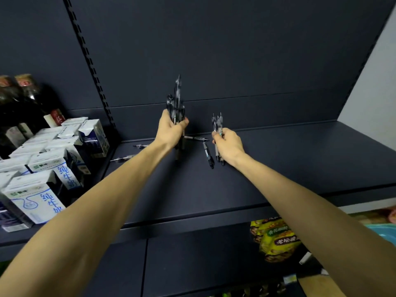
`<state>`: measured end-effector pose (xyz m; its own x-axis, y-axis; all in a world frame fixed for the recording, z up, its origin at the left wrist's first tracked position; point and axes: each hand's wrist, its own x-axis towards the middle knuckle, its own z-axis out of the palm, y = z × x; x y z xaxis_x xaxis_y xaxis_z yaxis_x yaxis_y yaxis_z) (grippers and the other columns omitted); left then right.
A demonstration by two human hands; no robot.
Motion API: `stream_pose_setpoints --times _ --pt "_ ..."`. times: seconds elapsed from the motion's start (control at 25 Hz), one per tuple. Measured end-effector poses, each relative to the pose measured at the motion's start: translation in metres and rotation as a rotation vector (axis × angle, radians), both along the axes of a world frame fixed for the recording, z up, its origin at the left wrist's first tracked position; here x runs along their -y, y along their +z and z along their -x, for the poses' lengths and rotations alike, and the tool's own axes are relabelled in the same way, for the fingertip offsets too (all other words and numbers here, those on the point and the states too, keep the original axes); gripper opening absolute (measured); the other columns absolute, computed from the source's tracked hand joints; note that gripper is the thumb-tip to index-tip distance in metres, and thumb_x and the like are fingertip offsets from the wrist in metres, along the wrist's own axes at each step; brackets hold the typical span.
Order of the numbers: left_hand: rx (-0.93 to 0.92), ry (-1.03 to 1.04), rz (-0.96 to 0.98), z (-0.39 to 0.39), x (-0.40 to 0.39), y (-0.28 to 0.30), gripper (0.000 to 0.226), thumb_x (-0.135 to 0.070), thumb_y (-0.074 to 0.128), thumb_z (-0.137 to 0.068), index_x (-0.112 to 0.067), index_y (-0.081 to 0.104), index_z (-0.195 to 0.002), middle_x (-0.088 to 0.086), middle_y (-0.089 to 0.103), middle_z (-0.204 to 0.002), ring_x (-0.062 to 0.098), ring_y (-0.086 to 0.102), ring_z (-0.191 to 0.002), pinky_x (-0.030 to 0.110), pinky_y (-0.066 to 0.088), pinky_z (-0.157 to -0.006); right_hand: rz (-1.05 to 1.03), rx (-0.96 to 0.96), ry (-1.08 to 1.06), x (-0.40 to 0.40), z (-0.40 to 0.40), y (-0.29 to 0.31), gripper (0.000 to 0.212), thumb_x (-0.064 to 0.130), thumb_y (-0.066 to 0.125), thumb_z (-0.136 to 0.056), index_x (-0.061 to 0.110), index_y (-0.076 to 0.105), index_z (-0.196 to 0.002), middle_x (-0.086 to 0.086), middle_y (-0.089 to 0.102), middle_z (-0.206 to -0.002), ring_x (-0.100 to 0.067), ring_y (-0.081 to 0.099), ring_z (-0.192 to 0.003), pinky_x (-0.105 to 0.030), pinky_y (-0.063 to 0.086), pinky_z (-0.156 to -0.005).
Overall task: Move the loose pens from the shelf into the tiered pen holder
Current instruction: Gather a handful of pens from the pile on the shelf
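Two pens (pixel 126 157) lie flat at the shelf's (pixel 278 168) left edge, pointing sideways. The left hand (pixel 170 130) clenches a bundle of pens (pixel 176 103) upright, seemingly gathering them. Two more pens (pixel 206 150) lie flat between the hands. The right hand (pixel 228 144) grips a few pens (pixel 217 122), tips up. No pen holder is visible.

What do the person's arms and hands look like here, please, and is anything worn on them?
Both arms are bare from the frame's edge to the wrist, with no sleeves in view. The left hand and the right hand wear no gloves, and no watch, bracelet or ring shows on either. Both forearms are long and slim.
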<state>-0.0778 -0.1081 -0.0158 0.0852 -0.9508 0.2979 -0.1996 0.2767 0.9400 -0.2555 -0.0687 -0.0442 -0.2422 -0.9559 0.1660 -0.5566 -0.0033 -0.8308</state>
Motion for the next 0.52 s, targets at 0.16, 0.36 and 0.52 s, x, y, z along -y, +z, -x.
stream_pose_setpoints --times 0.16,0.36,0.52 --pt "-0.045 0.022 0.081 0.003 -0.007 -0.015 0.032 -0.005 0.078 -0.089 -0.016 0.054 -0.108 -0.003 0.066 -0.097 0.005 0.062 -0.084 0.015 0.051 -0.082 0.039 0.024 -0.010 -0.002 -0.003 -0.003 0.033 0.038 0.051 -0.104 0.008 0.063 -0.098 -0.011 0.073 -0.091 -0.029 0.068 -0.081 -0.051 0.059 -0.075" --pt "-0.040 0.026 0.052 0.007 -0.015 -0.026 0.024 -0.010 0.085 -0.083 -0.019 0.066 -0.094 -0.003 0.075 -0.094 0.012 0.071 -0.088 0.028 0.057 -0.086 0.051 0.040 0.016 -0.005 -0.002 0.001 0.029 0.037 0.052 -0.104 0.011 0.064 -0.101 -0.009 0.074 -0.096 -0.028 0.070 -0.081 -0.049 0.060 -0.074" --pt "0.017 0.065 0.070 0.008 -0.022 -0.030 0.021 -0.015 0.082 -0.084 -0.022 0.068 -0.099 -0.009 0.076 -0.095 0.005 0.072 -0.090 0.021 0.055 -0.085 0.079 0.012 0.020 -0.008 0.003 0.002 0.021 0.032 0.059 -0.103 0.013 0.065 -0.096 0.002 0.062 -0.072 -0.009 0.056 -0.063 -0.021 0.044 -0.056"
